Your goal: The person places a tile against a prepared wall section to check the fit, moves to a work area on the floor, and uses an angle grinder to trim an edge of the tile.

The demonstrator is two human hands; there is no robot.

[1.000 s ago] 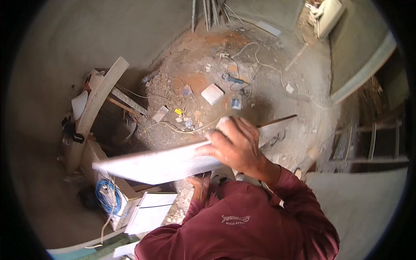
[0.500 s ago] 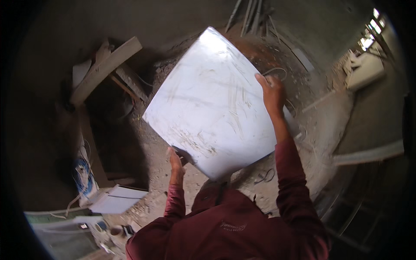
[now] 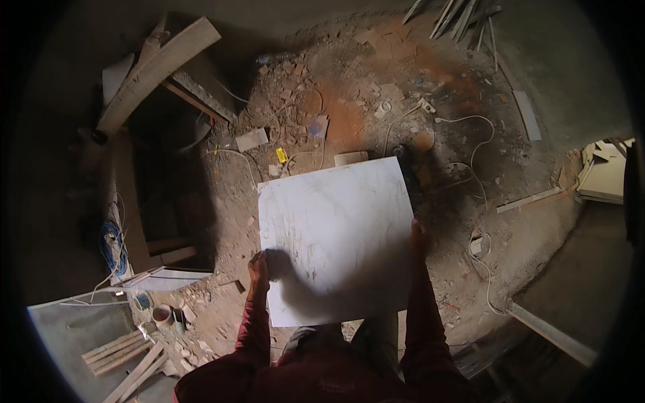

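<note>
A large square white panel (image 3: 339, 221), scuffed and dirty on its face, is held in front of my body at waist height, shading part of itself with a dark shadow. My left hand (image 3: 259, 267) grips its left edge, and my right hand (image 3: 418, 238) grips the right edge; the fingers are mostly tucked along or behind the panel. My legs show just beyond its near edge, and the floor under it is hidden.
Rubble and cables cover the dirt floor (image 3: 336, 107). Boards (image 3: 154, 80) lean over a dark opening at left, beside coiled blue cable (image 3: 111, 245). Poles (image 3: 457, 17) stand at the back. Pale slabs (image 3: 601, 178) sit at right, timber strips (image 3: 117, 352) lower left.
The panel has turned from a raised, edge-on position through a diamond to nearly square-on and now sits lower, with both hands at its sides. The camera view has shifted too.
</note>
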